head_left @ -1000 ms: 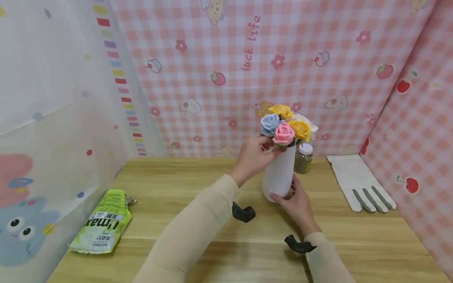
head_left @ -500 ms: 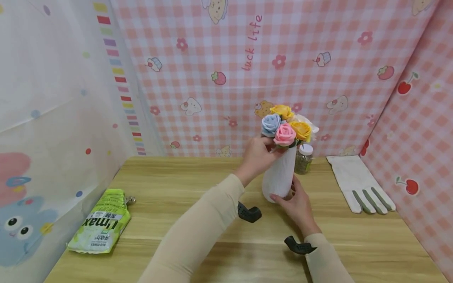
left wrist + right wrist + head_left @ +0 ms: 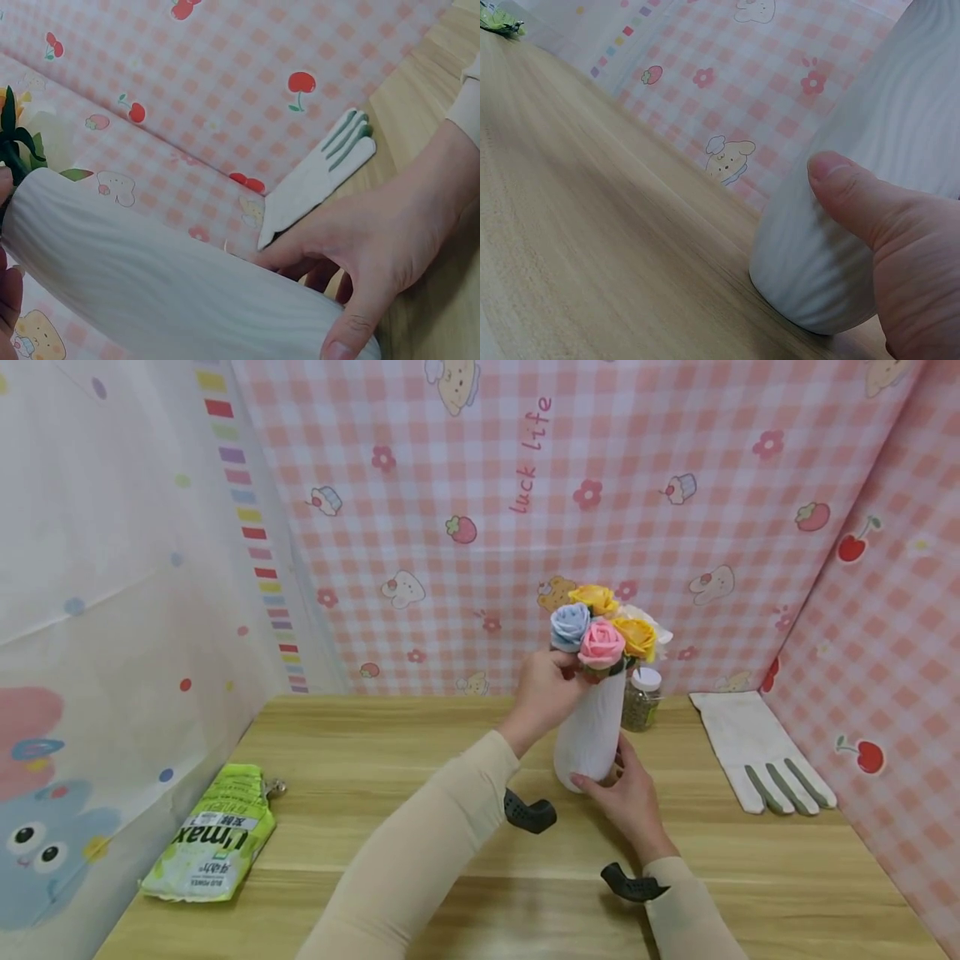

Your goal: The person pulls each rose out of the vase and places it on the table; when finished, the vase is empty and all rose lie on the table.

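A white ribbed vase (image 3: 590,735) stands on the table, holding several artificial roses. My left hand (image 3: 546,692) is at its mouth, fingers curled beneath the pink rose (image 3: 602,644); it seems to pinch that stem, though the fingertips are partly hidden. Around the pink bloom are a blue rose (image 3: 570,627), yellow roses (image 3: 635,638) and a white flower (image 3: 652,620). Low on the vase, my right hand (image 3: 628,793) grips its right side near the base. In the right wrist view its thumb (image 3: 847,187) lies against the ribbed wall.
Behind the vase is a small jar (image 3: 642,700) with a white lid. A white glove (image 3: 757,747) with grey-green stripes lies at the right. On the left lies a green-and-white bag (image 3: 213,835). Patterned cloth walls (image 3: 420,543) enclose the wooden table (image 3: 360,760).
My left hand and forearm have shifted slightly to the right at the vase's mouth. The right hand keeps its grip on the base, and the flowers look almost unmoved.
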The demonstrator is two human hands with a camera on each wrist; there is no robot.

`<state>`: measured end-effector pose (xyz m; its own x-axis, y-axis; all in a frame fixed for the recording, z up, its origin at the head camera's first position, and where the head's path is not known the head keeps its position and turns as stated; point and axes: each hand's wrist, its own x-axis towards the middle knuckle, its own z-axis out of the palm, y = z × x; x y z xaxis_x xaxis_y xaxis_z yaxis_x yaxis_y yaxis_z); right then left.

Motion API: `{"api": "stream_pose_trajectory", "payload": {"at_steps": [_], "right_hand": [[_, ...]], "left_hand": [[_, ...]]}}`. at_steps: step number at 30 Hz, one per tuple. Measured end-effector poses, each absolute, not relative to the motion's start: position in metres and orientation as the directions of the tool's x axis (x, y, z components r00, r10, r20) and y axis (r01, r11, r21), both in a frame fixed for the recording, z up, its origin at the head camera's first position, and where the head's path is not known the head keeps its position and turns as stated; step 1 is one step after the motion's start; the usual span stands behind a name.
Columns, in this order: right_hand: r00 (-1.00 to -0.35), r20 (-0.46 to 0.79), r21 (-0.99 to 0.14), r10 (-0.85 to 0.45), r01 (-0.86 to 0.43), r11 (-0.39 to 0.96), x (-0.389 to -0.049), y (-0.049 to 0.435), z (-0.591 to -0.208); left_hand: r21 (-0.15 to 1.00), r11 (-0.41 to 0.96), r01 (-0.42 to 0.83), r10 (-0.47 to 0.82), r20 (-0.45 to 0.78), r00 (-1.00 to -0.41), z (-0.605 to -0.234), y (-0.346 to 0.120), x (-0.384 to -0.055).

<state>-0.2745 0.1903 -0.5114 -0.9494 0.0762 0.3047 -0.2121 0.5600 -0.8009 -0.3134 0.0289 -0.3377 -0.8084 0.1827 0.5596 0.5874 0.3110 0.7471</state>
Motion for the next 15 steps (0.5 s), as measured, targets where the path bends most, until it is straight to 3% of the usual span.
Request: {"api": "stream_pose_trajectory", "payload": {"at_steps": [7,15], "right_hand": [[-0.949,0.306,-0.802,0.078,-0.213,0.558,-0.275,0.189,-0.512],[-0.955,0.288,-0.805,0.068,-0.203,0.557,-0.276,0.189,-0.511]], "left_hand": [[0.713,0.243,0.657,0.167,0.637,-0.753,-0.331,0.028,-0.31],[0.736,0.137,0.663,0.112,0.654,-0.748,-0.326,0.025,-0.309]]}}
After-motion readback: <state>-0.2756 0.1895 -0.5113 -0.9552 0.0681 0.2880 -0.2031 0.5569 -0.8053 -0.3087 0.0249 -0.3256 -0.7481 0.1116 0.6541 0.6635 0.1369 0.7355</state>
